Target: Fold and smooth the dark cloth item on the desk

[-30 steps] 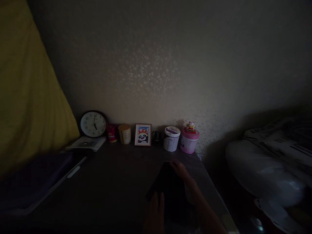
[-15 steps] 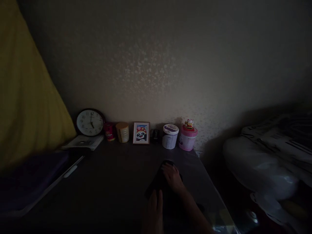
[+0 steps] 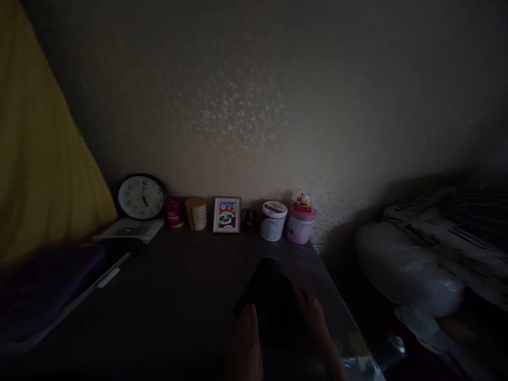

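Note:
A black piece of cloth (image 3: 273, 301) with a rounded top lies on the dark tabletop in front of me; it looks like a garment, but the dim light hides its details. My left hand (image 3: 246, 341) rests at its lower left side, fingers stretched out together and pointing away from me. At the right edge of the cloth, my right hand (image 3: 313, 313) has its fingers curled in, seemingly pinching that edge. Shadow swallows the lower part of the cloth.
Along the wall stand a round clock (image 3: 142, 197), a red can (image 3: 173, 212), an orange-lidded canister (image 3: 196, 214), a framed panda picture (image 3: 226, 216), a white tub (image 3: 273, 222) and a pink tub (image 3: 301, 225) topped by a figurine. Purple fabric (image 3: 51, 288) lies left; bagged bedding (image 3: 408, 264) is right.
My right hand has moved from the top of the black cloth down and right to its right edge, uncovering the rounded top. My left hand stays near the lower left side.

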A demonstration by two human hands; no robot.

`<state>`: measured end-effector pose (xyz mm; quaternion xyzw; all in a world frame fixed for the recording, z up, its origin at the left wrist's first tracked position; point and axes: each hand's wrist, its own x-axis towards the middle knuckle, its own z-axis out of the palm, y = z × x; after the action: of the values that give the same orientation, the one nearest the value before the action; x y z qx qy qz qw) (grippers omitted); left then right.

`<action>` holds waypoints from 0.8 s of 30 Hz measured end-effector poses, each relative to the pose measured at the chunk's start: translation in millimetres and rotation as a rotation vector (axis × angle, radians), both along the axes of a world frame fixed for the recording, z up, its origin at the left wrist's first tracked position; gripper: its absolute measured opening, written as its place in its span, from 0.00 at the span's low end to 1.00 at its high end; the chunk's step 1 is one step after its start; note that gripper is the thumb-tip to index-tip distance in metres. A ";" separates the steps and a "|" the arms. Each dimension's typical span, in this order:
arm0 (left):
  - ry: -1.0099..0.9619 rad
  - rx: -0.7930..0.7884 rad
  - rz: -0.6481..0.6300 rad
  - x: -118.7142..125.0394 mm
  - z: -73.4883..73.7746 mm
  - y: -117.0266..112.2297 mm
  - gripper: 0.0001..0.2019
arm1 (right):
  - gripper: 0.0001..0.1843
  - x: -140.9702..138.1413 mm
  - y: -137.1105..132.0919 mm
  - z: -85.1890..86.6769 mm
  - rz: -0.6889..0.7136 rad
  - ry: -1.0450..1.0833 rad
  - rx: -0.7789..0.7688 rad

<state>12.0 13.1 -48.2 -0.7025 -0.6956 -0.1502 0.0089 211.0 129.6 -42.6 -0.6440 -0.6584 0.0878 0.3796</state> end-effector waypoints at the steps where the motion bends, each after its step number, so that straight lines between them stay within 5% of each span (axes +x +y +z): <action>1: -0.002 0.006 -0.006 -0.4 1.9 -1.7 0.33 | 0.18 -1.8 -3.4 -1.6 0.006 0.013 -0.015; 8: -0.106 -0.004 -0.026 -7.9 20.4 -5.4 0.33 | 0.20 -18.1 -9.8 0.9 0.040 0.110 -0.073; 18: -0.127 -0.377 -0.032 -9.4 56.4 -5.2 0.38 | 0.21 -43.4 -16.3 15.1 0.079 0.216 -0.091; 24: -0.234 -0.375 -0.032 -5.5 55.3 -5.5 0.39 | 0.22 -50.6 -13.2 19.8 0.092 0.268 -0.077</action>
<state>6.4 7.5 7.1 -0.6808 -0.6963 -0.0986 -0.2050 160.5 116.3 -22.8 -0.6098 -0.6267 0.2156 0.4346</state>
